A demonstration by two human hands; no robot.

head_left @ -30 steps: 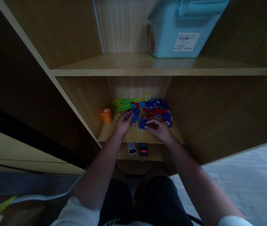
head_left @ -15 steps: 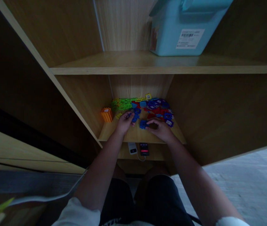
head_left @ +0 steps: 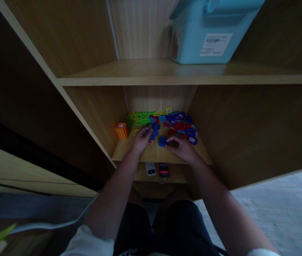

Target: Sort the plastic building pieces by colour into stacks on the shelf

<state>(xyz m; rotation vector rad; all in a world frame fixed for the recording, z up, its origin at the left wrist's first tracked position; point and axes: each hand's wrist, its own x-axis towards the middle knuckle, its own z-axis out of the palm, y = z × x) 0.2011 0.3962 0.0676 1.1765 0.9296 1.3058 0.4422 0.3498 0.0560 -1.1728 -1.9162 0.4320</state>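
My left hand (head_left: pixel 141 138) is closed on blue interlocking tiles (head_left: pixel 155 131), thumb on top, over the middle of the shelf. To its right, my right hand (head_left: pixel 181 145) pinches a small stack of blue interlocking tiles (head_left: pixel 163 141) between thumb and fingers, low over the shelf board. Behind both hands lie green tiles (head_left: pixel 141 118) at the back left, with red tiles (head_left: pixel 181 126) and dark blue tiles (head_left: pixel 192 139) on the right. A yellow tile (head_left: pixel 135 132) rests just left of my left hand. How many tiles each hand holds is unclear.
An orange stack of tiles (head_left: pixel 121 131) stands against the left side wall. Above, a light blue bin (head_left: pixel 206 39) sits on the upper shelf (head_left: pixel 140 81). A white device (head_left: pixel 150 169) and a phone (head_left: pixel 164 170), with a cable, lie on the ledge below.
Both hands stay almost where they were, still holding the blue tiles. The whole view has shifted very slightly.
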